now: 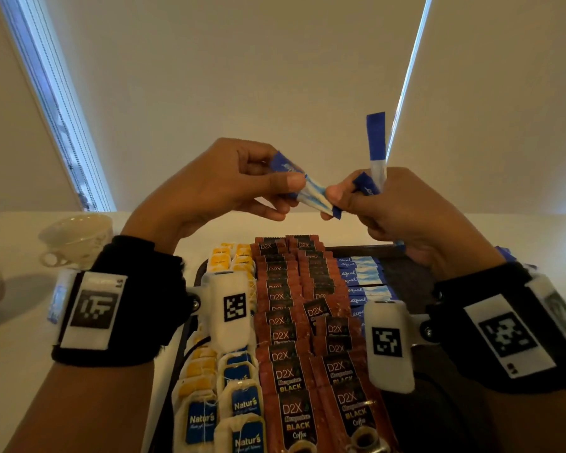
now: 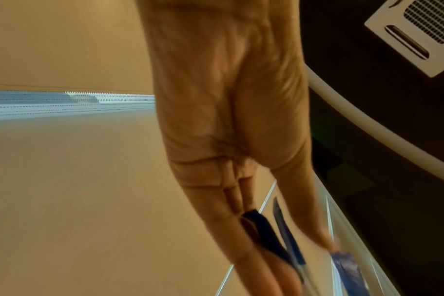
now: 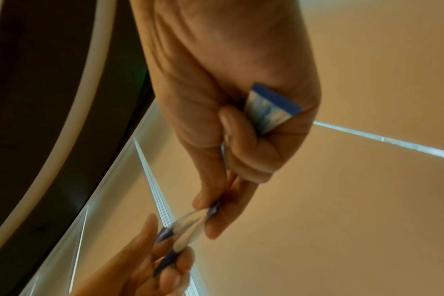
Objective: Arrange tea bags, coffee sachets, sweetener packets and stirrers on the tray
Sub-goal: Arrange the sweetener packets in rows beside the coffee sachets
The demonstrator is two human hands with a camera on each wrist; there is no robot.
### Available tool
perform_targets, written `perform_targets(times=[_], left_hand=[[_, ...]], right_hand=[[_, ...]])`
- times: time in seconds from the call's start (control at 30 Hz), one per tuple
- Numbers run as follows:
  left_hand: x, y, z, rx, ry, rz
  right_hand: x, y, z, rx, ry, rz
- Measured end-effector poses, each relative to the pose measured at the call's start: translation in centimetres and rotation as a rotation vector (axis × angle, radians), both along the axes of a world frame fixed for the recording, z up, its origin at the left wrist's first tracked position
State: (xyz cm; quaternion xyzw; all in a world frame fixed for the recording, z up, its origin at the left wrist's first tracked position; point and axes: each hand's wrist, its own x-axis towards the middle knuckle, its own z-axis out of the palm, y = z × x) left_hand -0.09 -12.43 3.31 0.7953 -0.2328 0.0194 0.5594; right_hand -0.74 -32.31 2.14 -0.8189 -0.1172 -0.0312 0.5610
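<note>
In the frame centre, our left hand (image 1: 229, 184) and right hand (image 1: 402, 210) both pinch one sweetener packet (image 1: 314, 194); its long axis runs between them.

My plain white tabletop (image 1: 20, 371) fills the lower frame. Directly on it: a dark rectangular tray (image 1: 402, 273) bottom centre, a cream patterned teacup (image 1: 76, 238) tipped on its side at left, loose blue packets (image 1: 508, 255) far right.

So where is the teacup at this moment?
In the head view the teacup lies tipped on its side at the far left of the white table, left of the tray and beyond the left hand.
</note>
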Motion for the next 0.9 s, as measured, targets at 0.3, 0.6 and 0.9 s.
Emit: perform_targets(times=[0.3, 0.6, 0.9], left_hand=[[0.7, -0.1, -0.4, -0.024, -0.066, 0.071], [0.9, -1.3, -0.7, -0.052, -0.174, 0.102], [1.1, -0.8, -0.6, 0.054, -0.088, 0.129]], right_hand=[[-0.1, -0.1, 0.1, 0.021, -0.078, -0.056], [-0.1, 0.0, -0.1, 0.269, 0.01, -0.18], [0.2, 0.7, -0.3, 0.287, -0.169, -0.275]])
